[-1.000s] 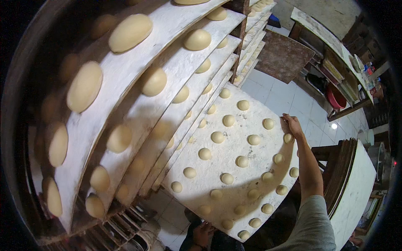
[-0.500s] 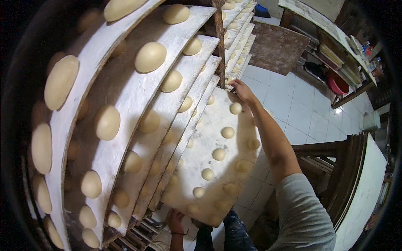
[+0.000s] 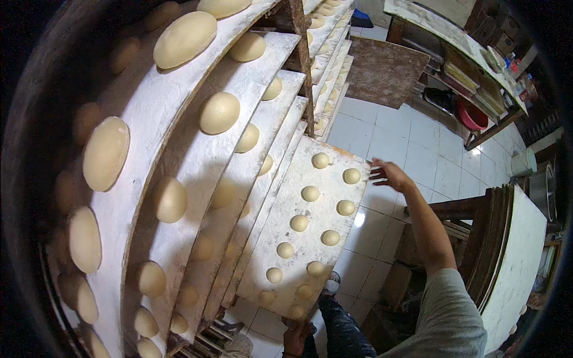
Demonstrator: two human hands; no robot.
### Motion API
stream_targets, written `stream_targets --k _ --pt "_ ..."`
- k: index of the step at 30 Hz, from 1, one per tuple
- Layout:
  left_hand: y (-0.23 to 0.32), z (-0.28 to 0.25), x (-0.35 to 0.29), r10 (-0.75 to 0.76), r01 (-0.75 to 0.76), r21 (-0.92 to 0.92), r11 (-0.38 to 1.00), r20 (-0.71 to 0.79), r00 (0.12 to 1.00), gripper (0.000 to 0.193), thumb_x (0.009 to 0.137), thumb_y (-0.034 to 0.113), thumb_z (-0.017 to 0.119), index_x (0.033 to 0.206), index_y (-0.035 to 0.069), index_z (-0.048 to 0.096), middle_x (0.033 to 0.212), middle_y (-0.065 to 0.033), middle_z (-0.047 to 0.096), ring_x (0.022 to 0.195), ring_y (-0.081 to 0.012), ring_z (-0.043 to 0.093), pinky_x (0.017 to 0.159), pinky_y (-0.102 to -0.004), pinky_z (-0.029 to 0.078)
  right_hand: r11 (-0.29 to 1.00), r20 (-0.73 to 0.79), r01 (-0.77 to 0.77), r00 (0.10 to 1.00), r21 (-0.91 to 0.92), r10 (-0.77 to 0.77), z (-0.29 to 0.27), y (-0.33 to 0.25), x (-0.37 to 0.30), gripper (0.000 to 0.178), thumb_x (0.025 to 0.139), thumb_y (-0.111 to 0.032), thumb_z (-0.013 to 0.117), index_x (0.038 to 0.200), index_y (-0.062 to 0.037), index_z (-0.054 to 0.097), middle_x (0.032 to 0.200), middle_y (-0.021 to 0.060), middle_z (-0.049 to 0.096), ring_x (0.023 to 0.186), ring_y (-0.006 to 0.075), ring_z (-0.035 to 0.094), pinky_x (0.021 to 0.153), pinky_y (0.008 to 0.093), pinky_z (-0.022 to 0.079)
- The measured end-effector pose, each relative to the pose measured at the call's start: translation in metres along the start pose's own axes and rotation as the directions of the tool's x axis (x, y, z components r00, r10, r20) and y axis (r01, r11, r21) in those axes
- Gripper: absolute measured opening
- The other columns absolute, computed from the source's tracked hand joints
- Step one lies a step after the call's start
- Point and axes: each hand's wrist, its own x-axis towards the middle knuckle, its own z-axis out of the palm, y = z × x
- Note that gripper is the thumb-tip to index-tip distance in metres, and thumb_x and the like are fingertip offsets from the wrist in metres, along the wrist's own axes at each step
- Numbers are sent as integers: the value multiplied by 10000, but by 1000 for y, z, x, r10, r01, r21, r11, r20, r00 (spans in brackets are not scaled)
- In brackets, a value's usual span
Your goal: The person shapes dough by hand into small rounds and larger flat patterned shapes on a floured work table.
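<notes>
A floured wooden board (image 3: 280, 224) carrying several round dough balls (image 3: 299, 223) juts out of the low part of a rack on my left. My left hand (image 3: 295, 339) is at the board's near edge and appears to grip it; its fingers are partly hidden under the wood and in shadow. Just off the far right corner of the board is my right hand (image 3: 391, 175), open, its fingers stretched toward that corner and holding nothing.
Stacked floured shelves (image 3: 154, 128) with larger dough pieces fill the left. Behind stands a second rack (image 3: 334, 65). A brown board (image 3: 385, 70) leans near a worktable (image 3: 439, 24) with a red basin (image 3: 471, 114) under it. Upright boards (image 3: 501, 238) stand at right on the tiled floor.
My right hand has left the far edge of the board and moved right and nearer, its fingers spreading. My left hand has moved right along the near edge. The view has shifted.
</notes>
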Motion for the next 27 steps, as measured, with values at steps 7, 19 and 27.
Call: stream_targets --k 7,19,27 --pt "17 -4 25 -64 50 -67 996 -216 974 298 1078 275 616 1199 16 699 1127 -142 736 1062 -291 704 854 -454 581 947 -85 317 944 -45 -320 39 40 40 261 1046 -243 706 1126 4 744 879 49 726 759 157 702 758 319 623" --pt "12 -109 128 -217 -361 -754 549 -545 810 296 1074 159 653 1282 -52 649 1072 -129 708 975 -218 687 791 -321 620 948 -288 312 904 -60 -316 165 22 126 261 1005 -239 752 911 4 768 735 20 682 637 99 636 620 289 569" --pt "28 -92 146 -222 -361 -766 533 -537 814 213 1079 166 642 1117 -38 690 996 -150 702 864 -219 676 777 -325 639 895 -398 363 804 -261 -442 153 31 151 360 991 -304 754 826 15 765 690 42 705 580 119 635 574 309 538"
